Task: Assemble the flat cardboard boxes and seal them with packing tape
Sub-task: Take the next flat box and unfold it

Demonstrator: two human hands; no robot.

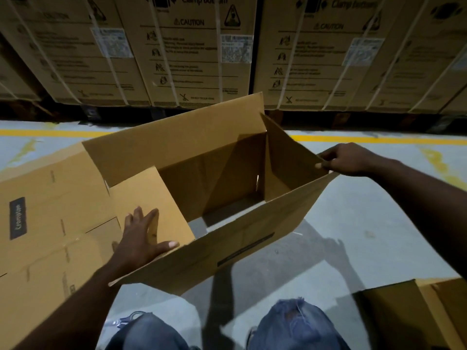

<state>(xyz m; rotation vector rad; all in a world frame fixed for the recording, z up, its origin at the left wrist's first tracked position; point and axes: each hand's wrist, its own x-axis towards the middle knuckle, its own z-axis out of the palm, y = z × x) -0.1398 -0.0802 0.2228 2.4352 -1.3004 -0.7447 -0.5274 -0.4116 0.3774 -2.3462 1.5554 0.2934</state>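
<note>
**A:** Grip status?

**B:** Our right hand [346,160] pinches the right top corner of the plain brown corrugated cardboard box [252,248], thumb and fingers closed on the edge. Our left hand [141,236] holds nothing. Its fingers are straight and spread, and the palm presses the box's left end flap [156,193] flat.

**A:** Why split like that?

**B:** We reckon pinning one end while pulling the opposite corner squares the tube.

**A:** Box position?

**B:** Tilted on the grey concrete floor [353,223], just ahead of our knees. Floor shows through the bottom, so we judge it unfolded and unsealed.

**A:** Around the box?

**B:** A stack of flat tan cardboard blanks [50,223] lies left of it, under the pressed flap. Tall strapped printed cartons [192,59] stand behind it. No tape in view.
</note>
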